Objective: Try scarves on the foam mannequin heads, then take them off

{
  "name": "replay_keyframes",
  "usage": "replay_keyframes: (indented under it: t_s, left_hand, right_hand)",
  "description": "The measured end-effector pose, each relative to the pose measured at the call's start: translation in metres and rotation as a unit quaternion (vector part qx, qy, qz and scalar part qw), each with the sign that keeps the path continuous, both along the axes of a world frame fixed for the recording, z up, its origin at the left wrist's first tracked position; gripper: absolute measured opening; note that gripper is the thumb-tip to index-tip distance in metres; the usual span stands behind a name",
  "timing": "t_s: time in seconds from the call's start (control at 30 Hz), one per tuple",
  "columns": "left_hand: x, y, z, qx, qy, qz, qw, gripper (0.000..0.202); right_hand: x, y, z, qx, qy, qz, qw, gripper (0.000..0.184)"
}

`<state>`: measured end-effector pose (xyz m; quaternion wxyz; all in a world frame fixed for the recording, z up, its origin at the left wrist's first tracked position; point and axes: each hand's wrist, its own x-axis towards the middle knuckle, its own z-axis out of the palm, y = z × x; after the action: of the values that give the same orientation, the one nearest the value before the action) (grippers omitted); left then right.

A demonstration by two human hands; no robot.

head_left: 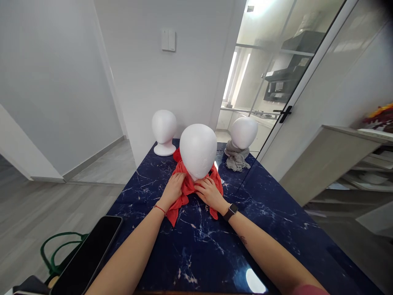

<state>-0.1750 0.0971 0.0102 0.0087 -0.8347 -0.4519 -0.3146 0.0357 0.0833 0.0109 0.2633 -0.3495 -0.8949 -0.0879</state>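
Note:
A white foam mannequin head stands upright in the middle of the table. Around its neck lies a red scarf, with ends hanging down at the front on both sides. My left hand grips the scarf left of the neck, fingers curled into the cloth. Just below the chin, my right hand has its fingers bent on the scarf at the front of the neck. The head's base is hidden under the cloth.
A bare foam head stands at the back left. At the back right, another foam head wears a grey scarf. A phone-like black device and a green-handled bag are near left. The dark blue marbled table meets a wall.

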Motion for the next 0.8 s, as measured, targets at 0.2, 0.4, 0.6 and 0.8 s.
replay_keyframes:
  t_s: [0.2, 0.4, 0.6, 0.8]
  left_hand:
    - [-0.001, -0.004, 0.008, -0.012, 0.075, 0.051, 0.996, 0.043]
    - [0.002, -0.009, 0.014, 0.022, 0.082, 0.182, 0.980, 0.026]
    - [-0.001, -0.009, 0.011, 0.004, 0.070, 0.239, 0.969, 0.039]
    - [-0.005, -0.006, 0.010, -0.008, 0.063, 0.266, 0.962, 0.029]
  right_hand:
    - [-0.005, -0.003, 0.000, -0.023, 0.017, -0.023, 0.999, 0.025]
    - [-0.005, 0.004, -0.005, -0.064, 0.083, -0.111, 0.988, 0.027]
    - [-0.007, 0.011, -0.013, -0.080, 0.178, -0.141, 0.971, 0.023]
    - [-0.006, 0.011, -0.014, -0.067, 0.169, -0.147, 0.972, 0.019]
